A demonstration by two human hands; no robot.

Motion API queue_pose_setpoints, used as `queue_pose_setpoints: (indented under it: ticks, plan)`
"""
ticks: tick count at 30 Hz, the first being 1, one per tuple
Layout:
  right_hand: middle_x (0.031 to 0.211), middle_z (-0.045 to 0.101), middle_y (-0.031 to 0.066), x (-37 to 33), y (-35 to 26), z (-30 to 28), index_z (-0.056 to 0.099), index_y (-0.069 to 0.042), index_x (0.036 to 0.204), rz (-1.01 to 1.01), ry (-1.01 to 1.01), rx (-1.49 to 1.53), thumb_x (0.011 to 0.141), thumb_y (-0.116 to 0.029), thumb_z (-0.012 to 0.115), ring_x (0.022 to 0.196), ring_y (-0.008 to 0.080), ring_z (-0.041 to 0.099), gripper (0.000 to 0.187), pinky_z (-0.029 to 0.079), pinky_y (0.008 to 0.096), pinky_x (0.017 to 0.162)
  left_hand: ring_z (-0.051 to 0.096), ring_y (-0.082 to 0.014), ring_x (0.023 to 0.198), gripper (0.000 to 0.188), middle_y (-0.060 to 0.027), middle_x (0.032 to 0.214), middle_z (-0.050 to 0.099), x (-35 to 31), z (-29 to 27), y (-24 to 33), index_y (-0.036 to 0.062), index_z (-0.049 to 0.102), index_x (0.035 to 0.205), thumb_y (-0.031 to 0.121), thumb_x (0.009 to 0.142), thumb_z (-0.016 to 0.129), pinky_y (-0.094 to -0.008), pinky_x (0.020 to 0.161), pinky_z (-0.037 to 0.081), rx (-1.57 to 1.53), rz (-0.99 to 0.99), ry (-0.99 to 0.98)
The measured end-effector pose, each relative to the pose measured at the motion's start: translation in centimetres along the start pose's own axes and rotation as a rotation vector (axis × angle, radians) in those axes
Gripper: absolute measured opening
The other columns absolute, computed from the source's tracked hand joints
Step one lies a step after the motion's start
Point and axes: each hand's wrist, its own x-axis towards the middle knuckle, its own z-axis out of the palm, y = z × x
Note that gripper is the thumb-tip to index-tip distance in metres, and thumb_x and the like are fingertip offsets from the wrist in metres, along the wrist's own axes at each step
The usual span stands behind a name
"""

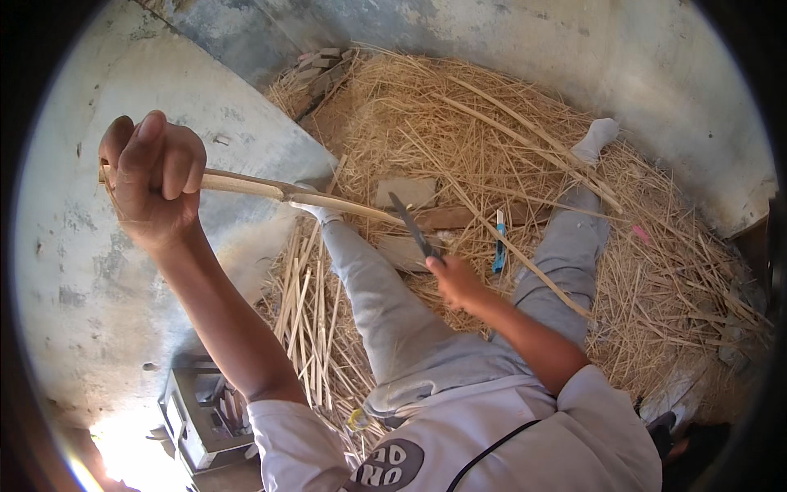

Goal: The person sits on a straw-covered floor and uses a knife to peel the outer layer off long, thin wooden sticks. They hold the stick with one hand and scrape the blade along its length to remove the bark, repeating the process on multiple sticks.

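Raised at the far left, my left hand (157, 176) is closed round one end of a split bamboo strip (242, 185). The strip has a node partway along and slopes down toward the middle, over my leg. My right hand (459, 283) grips a knife (420, 234) by its handle, low between my legs. Its dark blade points up and to the left. The strip's far end comes close to the blade; I cannot tell whether they touch.
Thin bamboo shavings (377, 107) cover the floor around my outstretched legs. Longer strips (525, 127) lie across my right shin. A blue tube-like item (499, 246) rests between my legs, near a wooden block (406, 193). Walls stand close, and a dark box-like thing (205, 418) sits lower left.
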Motion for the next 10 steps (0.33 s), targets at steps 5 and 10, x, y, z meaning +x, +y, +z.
queue_pose_setpoints:
  ticks: [5, 10]
  plan:
    - [0.055, 0.043, -0.0019, -2.6, -8.4, -6.8, 0.048, -0.007, 0.082, -0.26, 0.326, 0.444, 0.103, -0.039, 0.044, 0.044, 0.008, 0.045, 0.039, 0.04, 0.0261, 0.042, 0.016, -0.0042, 0.03, 0.041, 0.006, 0.043, 0.021, -1.1, -0.9, 0.5, 0.0163, 0.023, 0.063, -0.008, 0.092, 0.038, -0.0243, 0.027, 0.013, -0.174, 0.043, -0.154]
    - [0.091, 0.059, 0.012, 0.2, -3.8, -2.1, 0.054, 0.0, 0.114, -0.901, 0.796, 0.263, 0.104, -0.028, 0.039, 0.046, 0.0133, 0.047, 0.033, 0.045, 0.0259, 0.048, 0.019, -0.0034, 0.029, 0.037, 0.0063, 0.042, 0.022, -0.7, 0.8, 0.8, 0.0156, 0.026, 0.064, -0.006, 0.093, 0.036, -0.0216, 0.026, 0.018, -0.084, 0.037, -0.244]
